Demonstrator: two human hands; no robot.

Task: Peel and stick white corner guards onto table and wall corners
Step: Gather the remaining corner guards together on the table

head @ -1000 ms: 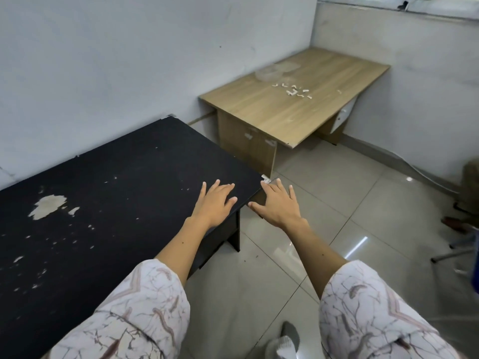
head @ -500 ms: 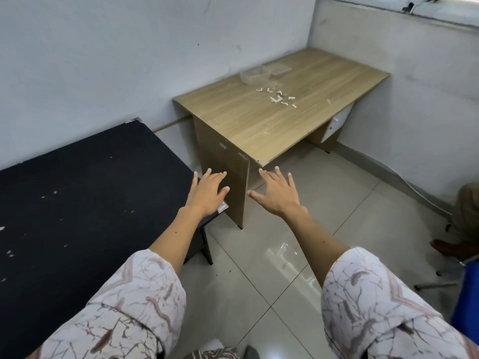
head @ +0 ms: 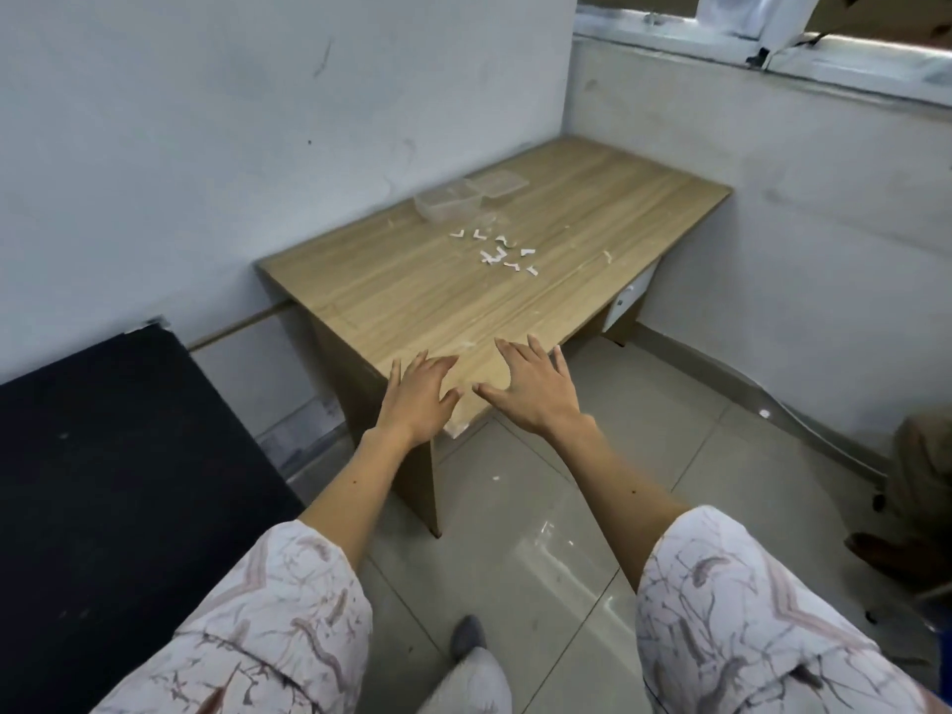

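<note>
Hovering over wooden table (head: 391, 296) near corner, left hand (head: 420, 399) & right hand (head: 536, 389) splayed, grip empty; guards' (head: 497, 252) axes mixed.

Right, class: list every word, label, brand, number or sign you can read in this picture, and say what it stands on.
None: no readable text anywhere. The wooden table, the white corner guards, the clear plastic containers, the black table and the walls bear no lettering.

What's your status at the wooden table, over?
Left hand and right hand open, empty, over near corner of wooden table. White corner guards loose mid-table, untouched. Clear containers beyond them. Nothing blocking reach.
</note>
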